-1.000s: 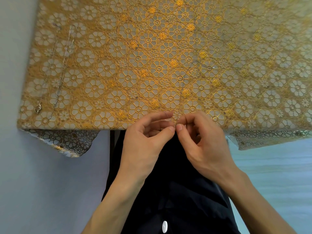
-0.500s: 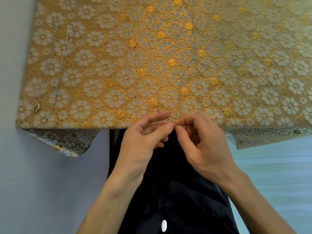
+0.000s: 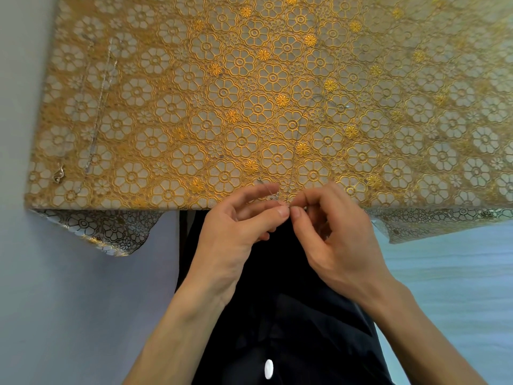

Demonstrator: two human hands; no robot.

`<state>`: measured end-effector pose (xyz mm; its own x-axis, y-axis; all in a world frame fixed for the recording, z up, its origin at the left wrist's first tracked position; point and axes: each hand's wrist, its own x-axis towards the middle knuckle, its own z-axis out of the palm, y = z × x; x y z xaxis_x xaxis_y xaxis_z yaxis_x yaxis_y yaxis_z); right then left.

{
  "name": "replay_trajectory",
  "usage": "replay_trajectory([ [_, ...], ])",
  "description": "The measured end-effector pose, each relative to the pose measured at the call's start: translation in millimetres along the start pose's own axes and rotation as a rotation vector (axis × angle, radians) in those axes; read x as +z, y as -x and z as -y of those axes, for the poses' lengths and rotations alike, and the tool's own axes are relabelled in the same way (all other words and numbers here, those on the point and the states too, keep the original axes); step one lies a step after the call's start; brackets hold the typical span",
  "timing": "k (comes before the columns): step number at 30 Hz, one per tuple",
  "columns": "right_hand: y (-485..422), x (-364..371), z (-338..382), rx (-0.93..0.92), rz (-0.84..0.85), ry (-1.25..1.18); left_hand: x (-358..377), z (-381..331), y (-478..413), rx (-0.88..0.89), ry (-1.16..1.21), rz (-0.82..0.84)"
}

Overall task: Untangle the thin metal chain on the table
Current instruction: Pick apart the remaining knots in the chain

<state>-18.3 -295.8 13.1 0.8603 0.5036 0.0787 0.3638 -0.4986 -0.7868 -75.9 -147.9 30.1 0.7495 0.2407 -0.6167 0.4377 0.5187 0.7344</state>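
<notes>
Far to the left of the left hand, a second chain [image 3: 103,81] with a small pendant [image 3: 58,175] lies nearly straight on the gold flowered tablecloth [image 3: 172,107]. The thin metal chain [image 3: 294,145] is very fine and silver, hard to see against the pattern. A small loop of it rises just above the left forefinger, a tiny tangle sits between the fingertips of both hands at the near table edge, and one strand runs away from the hands and bends to the right. The left hand [image 3: 236,237] pinches the chain between thumb and forefinger, with the other fingers curled under. The right hand [image 3: 336,240] pinches it the same way, and the two thumb tips almost touch. Below the hands there is dark clothing [image 3: 291,301] with a white button [image 3: 268,369].
</notes>
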Motion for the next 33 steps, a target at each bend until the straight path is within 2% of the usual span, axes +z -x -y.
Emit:
replay_trajectory([
  [14, -0.2, 1.0, -1.4, -0.026, 0.0, 0.043, -1.7, 4.7, -2.9, 0.05, -0.041, 0.004],
  [19, -12.8, 0.7, -1.4, -0.074, 0.011, 0.074, 2.0, -4.4, -10.7, 0.12, -0.07, -0.051],
  [25, -42.7, -1.6, 2.3, 0.024, 0.193, -0.11, 12.4, -23.9, -25.4, 0.221, -0.075, -0.058],
  [27, -55.7, -4.6, 3.2, 0.033, 0.209, -0.125, 17.7, -32.0, -36.3, 0.263, -0.089, -0.078],
  [33, -100.9, -25.8, 7.8, 0.004, 0.213, 0.055, 30.8, -56.2, -63.7, 0.377, -0.108, -0.125],
])
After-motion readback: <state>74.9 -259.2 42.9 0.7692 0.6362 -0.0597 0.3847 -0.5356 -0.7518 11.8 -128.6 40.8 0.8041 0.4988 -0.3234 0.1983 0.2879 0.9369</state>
